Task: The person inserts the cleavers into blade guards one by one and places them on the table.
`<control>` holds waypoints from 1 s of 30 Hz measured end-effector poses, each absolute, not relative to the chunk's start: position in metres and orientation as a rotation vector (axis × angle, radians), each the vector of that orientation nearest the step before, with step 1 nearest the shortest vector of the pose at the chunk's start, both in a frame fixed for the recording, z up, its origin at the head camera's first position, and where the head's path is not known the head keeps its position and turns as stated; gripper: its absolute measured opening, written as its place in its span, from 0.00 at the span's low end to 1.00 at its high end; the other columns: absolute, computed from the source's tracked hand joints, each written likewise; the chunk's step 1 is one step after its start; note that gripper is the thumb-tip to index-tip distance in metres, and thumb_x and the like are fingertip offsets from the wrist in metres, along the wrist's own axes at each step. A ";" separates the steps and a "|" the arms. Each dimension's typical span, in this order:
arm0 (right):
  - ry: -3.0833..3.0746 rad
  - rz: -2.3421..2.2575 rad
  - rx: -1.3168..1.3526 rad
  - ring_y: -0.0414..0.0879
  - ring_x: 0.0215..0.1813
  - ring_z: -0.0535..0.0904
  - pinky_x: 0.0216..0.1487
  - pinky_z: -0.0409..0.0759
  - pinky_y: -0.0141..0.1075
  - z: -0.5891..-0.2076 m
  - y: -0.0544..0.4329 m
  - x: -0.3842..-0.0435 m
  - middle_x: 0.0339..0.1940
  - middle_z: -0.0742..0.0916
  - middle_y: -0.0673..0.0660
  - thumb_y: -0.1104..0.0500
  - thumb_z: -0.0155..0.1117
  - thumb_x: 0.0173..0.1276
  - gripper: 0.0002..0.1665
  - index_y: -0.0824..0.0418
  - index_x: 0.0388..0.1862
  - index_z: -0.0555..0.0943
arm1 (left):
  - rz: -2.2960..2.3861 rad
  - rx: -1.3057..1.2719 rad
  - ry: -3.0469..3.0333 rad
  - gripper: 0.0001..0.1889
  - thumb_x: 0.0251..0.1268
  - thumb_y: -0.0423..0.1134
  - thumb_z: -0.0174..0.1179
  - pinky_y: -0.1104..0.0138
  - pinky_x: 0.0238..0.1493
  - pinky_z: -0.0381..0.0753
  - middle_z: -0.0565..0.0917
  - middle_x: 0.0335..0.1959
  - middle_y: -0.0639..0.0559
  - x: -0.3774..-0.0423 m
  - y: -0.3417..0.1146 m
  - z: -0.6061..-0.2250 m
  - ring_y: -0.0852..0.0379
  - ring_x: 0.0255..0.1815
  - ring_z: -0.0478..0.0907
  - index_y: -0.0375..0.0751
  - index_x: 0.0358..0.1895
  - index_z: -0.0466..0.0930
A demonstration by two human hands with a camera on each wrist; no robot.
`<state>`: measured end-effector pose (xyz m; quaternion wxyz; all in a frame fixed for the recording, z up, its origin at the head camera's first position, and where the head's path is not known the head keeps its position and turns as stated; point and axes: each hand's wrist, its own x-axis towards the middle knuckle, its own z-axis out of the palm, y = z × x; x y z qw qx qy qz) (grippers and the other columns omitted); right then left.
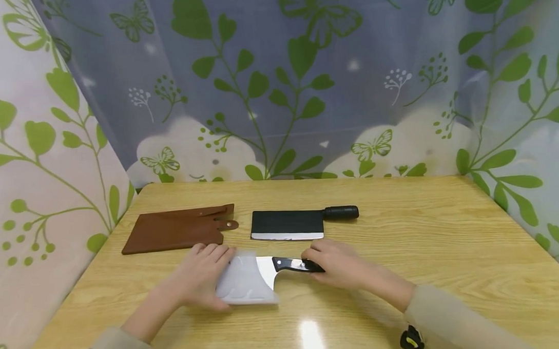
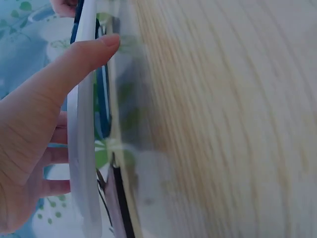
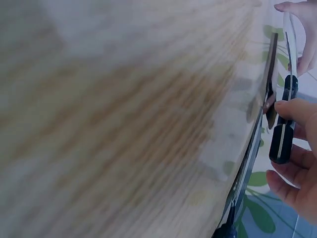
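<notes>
My left hand (image 1: pixel 202 277) grips a translucent white blade sheath (image 1: pixel 245 282) at its left end, the thumb on one face and the fingers on the other, as the left wrist view shows. The sheath covers most of a cleaver's blade; a strip of bare steel (image 1: pixel 266 269) shows at its right. My right hand (image 1: pixel 338 265) holds the cleaver's black riveted handle (image 3: pixel 281 141) near the butt. In the right wrist view, the thumb and fingers lie on either side of that handle. Sheath and cleaver are above the wooden table, in front of me.
A black-bladed cleaver (image 1: pixel 288 223) lies behind my hands, its black handle (image 1: pixel 341 212) to the right. Left of it, a brown leather sheath (image 1: pixel 175 230) with a snap strap lies flat on the wooden table (image 1: pixel 448 230). Leaf-patterned curtains (image 1: pixel 276 92) enclose the back and sides.
</notes>
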<state>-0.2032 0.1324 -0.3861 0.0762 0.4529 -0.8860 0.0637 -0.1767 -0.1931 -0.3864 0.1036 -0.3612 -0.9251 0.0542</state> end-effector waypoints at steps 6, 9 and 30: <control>-2.737 0.128 1.365 0.42 0.37 0.74 0.38 0.74 0.36 -0.392 0.120 -0.208 0.36 0.78 0.51 0.50 0.67 0.59 0.20 0.57 0.48 0.78 | 0.049 -1.084 -2.857 0.57 0.31 0.74 0.62 0.48 0.53 0.66 0.72 0.58 0.44 -0.180 -0.202 -0.392 0.45 0.58 0.68 0.34 0.63 0.66; -2.772 0.128 1.381 0.43 0.36 0.74 0.38 0.74 0.36 -0.395 0.115 -0.208 0.36 0.79 0.51 0.50 0.66 0.60 0.21 0.59 0.49 0.77 | 0.001 -1.090 -2.922 0.56 0.33 0.75 0.60 0.45 0.55 0.66 0.71 0.59 0.43 -0.181 -0.206 -0.396 0.44 0.59 0.67 0.35 0.64 0.66; -2.772 -0.097 1.301 0.44 0.40 0.70 0.40 0.70 0.39 -0.399 0.113 -0.205 0.39 0.74 0.51 0.42 0.57 0.65 0.27 0.57 0.56 0.72 | -0.121 -1.044 -2.982 0.53 0.41 0.77 0.53 0.45 0.57 0.62 0.70 0.60 0.44 -0.190 -0.218 -0.397 0.44 0.60 0.65 0.39 0.66 0.65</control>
